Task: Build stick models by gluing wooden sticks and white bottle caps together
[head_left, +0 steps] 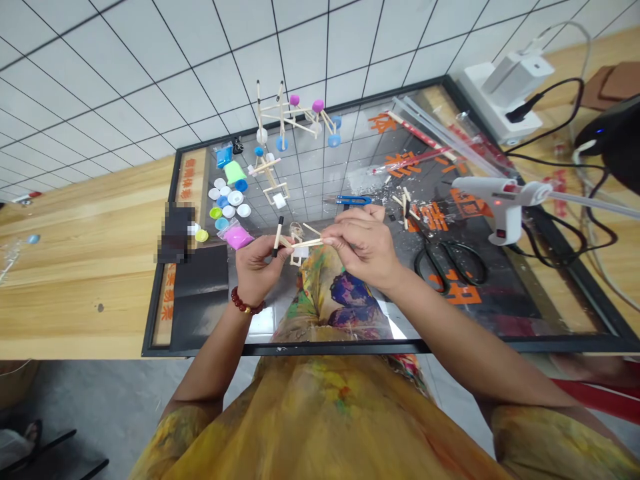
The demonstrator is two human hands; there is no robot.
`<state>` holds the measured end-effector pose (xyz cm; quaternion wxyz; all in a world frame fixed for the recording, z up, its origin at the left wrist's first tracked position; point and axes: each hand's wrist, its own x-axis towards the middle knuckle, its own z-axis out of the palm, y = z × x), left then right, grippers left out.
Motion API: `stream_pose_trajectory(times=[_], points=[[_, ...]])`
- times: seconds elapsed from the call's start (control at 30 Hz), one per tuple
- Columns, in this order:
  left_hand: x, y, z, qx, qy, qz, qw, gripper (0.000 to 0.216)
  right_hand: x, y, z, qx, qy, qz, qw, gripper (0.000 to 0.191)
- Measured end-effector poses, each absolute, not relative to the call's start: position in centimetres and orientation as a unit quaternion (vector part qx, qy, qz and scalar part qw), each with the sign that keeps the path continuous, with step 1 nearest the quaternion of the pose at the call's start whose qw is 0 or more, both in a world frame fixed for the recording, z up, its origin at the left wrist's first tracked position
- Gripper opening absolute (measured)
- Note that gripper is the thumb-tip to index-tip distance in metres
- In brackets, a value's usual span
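Inwardly angled left hand (pixel 260 265), right hand (pixel 366 245) pinch sticks (pixel 307 243)

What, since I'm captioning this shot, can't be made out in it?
All in the head view:
Pale stick: how far it runs into the right hand is hidden by that hand's fingers.
Dark item at left: blurred into blocks, so what it is stays unclear.
Black device: cut off by the right edge.
White scraps: too small to identify.

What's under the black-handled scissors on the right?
The scissors lie on a dark glossy panel, with orange lettering partly visible around them. Any lettering directly beneath them is covered and can't be seen.
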<state>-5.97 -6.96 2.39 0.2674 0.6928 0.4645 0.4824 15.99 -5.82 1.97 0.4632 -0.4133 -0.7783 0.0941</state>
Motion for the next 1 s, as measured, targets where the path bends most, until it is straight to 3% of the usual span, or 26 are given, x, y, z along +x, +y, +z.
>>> stream_pose_trajectory(times=[0.33,0.5,0.63,0.83,1.0], points=[[-5.9,-7.0,1.8,0.663,0.476,0.497,0.293,0.01,15.3,-6.3,2.1,-0.393,-0.783,-0.012,0.482,0.012],[-5.9,-6.9,1.6,0.66,0.475,0.504,0.291,0.012,15.2,-6.2,2.0,-0.401,-0.785,0.007,0.472,0.018],[-6.1,-6.6,1.5,0.625,0.46,0.526,0.347,0.009,15.5,-5.9,1.9,-0.412,-0.775,0.067,0.474,0.017],[-6.3,-6.1,1.3,0.527,0.476,0.561,0.426,0.021,15.9,-5.5,1.7,-0.444,-0.724,0.218,0.481,0.064],[-6.6,-6.0,1.2,0.501,0.472,0.562,0.458,0.024,16.1,-5.0,0.7,-0.434,-0.707,0.272,0.488,0.076]])
